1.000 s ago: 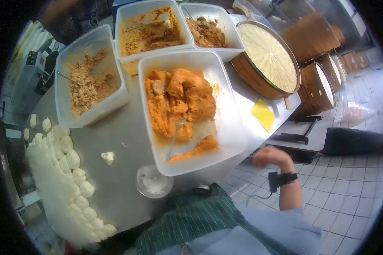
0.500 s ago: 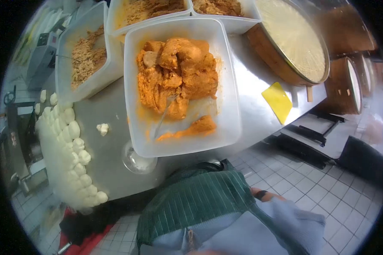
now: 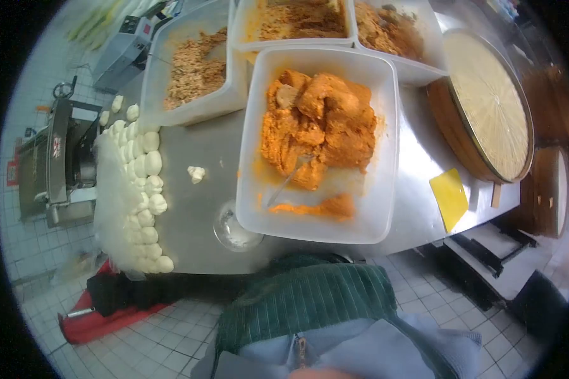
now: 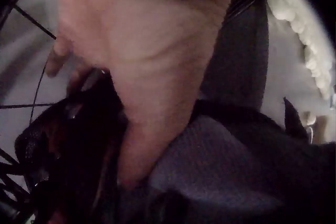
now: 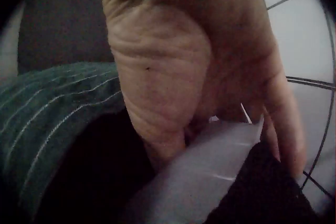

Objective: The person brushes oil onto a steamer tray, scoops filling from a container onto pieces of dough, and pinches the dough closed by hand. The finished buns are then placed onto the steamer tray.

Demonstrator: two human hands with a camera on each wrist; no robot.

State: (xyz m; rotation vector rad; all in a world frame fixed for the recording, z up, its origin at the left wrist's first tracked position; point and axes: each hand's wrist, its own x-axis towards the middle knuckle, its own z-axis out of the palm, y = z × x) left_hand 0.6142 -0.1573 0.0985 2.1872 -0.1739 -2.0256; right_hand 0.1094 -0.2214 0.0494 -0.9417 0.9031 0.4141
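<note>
Neither hand shows in the head view. In the left wrist view, my left hand (image 4: pixel 142 50) hangs with its thumb against grey cloth (image 4: pixel 210 166); its other fingers are at the left, beside a dark object whose shape is unclear, and their hold cannot be made out. The right wrist view has my right hand (image 5: pixel 194 50) gripping pale, sheet-like material (image 5: pixel 205 166) between thumb and fingers, near dark cloth and the green striped apron (image 5: pixel 68 108). A tub (image 3: pixel 253 218) of orange filling (image 3: pixel 341 120) stands on the metal table, a metal spoon in it.
More filling tubs (image 3: pixel 202 114) stand behind. White dough pieces (image 3: pixel 152 163) lie at the left, partly under plastic. A small bowl (image 3: pixel 237 237) of white powder sits by the front edge. At the right are a yellow scraper (image 3: pixel 449 199) and a round steamer (image 3: pixel 490 107).
The head view has turned, so the table's contents appear farther right. My right hand, raised beside the table one second ago, has lowered toward my body and out of the head view.
</note>
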